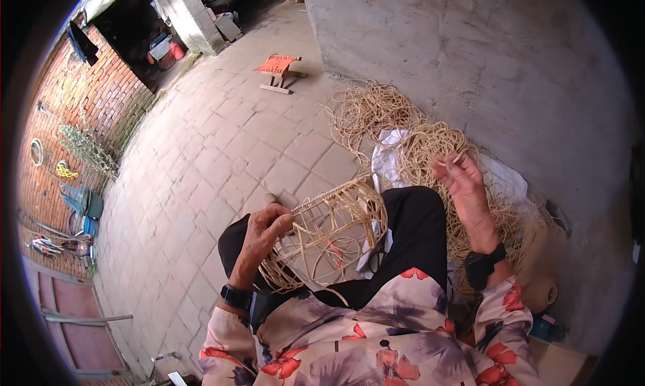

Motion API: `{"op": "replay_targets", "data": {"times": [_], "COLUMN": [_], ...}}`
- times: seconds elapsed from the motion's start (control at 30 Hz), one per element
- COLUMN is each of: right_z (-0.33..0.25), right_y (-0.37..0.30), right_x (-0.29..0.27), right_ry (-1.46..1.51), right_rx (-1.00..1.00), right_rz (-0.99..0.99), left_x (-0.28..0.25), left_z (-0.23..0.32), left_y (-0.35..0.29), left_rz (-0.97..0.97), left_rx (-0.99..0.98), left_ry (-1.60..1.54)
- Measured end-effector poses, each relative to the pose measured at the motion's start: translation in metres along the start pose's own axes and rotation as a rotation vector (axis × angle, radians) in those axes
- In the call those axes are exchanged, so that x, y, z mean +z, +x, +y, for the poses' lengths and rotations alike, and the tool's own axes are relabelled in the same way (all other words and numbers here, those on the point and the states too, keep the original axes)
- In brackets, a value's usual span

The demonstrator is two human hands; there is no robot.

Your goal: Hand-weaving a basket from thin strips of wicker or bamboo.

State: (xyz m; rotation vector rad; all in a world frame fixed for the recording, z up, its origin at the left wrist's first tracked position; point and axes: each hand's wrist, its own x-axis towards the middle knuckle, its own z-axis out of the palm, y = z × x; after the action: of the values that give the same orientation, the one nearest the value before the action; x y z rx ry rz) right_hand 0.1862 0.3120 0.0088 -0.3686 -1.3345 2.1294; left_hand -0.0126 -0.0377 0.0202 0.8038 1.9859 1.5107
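An open-sided woven basket [368, 208] of tan cord over a thin frame rests across my lap, tilted on its side. My left hand [263, 233] is closed round the left end of its rim, thumb on top. Loose cord loops hang inside the frame. Off to the right, my right hand [465, 192] is raised over the cord pile, apart from the basket. Its thumb and fingertips pinch a short pale bit of cord [459, 158]; the rest of that strand is hard to follow against the pile.
A big heap of tan cord [433, 147] lies on white sheeting [388, 163] along the grey wall [463, 57]. A small stool with an orange woven seat [279, 64] stands ahead on the paving. At the lower right are a cord spool [543, 294] and a cardboard box [557, 364].
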Motion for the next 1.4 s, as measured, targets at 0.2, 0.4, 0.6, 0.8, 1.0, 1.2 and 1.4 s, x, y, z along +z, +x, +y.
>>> {"op": "replay_targets", "data": {"times": [0.2,0.4,0.6,0.8,1.0,1.2,1.4], "right_z": [0.01,0.023,-0.036,-0.206,-0.219,-0.132,-0.067], "right_y": [0.002,0.003,0.033,0.077,0.079,0.089,0.081], "right_x": [-0.024,-0.059,-0.085,-0.049,0.013,-0.022,-0.066], "right_ry": [-0.13,-0.118,-0.246,-0.602,-0.416,-0.38,-0.513], "right_rx": [0.119,0.118,0.056,-0.448,-0.661,-0.372,-0.209], "right_rz": [-0.002,0.037,0.189,-0.194,-0.22,-0.168,-0.015], "left_x": [-0.001,-0.011,-0.041,-0.059,-0.062,-0.072,-0.07], "left_z": [-0.004,-0.011,-0.024,-0.036,-0.024,-0.001,-0.005], "left_y": [0.001,0.007,0.021,0.028,0.023,0.019,0.013], "left_rz": [0.056,0.328,0.595,0.657,0.674,0.706,0.804], "left_rx": [-0.001,0.028,0.176,0.177,0.165,0.184,0.312], "left_ry": [-0.079,-0.087,-0.119,-0.031,-0.033,0.064,-0.055]}}
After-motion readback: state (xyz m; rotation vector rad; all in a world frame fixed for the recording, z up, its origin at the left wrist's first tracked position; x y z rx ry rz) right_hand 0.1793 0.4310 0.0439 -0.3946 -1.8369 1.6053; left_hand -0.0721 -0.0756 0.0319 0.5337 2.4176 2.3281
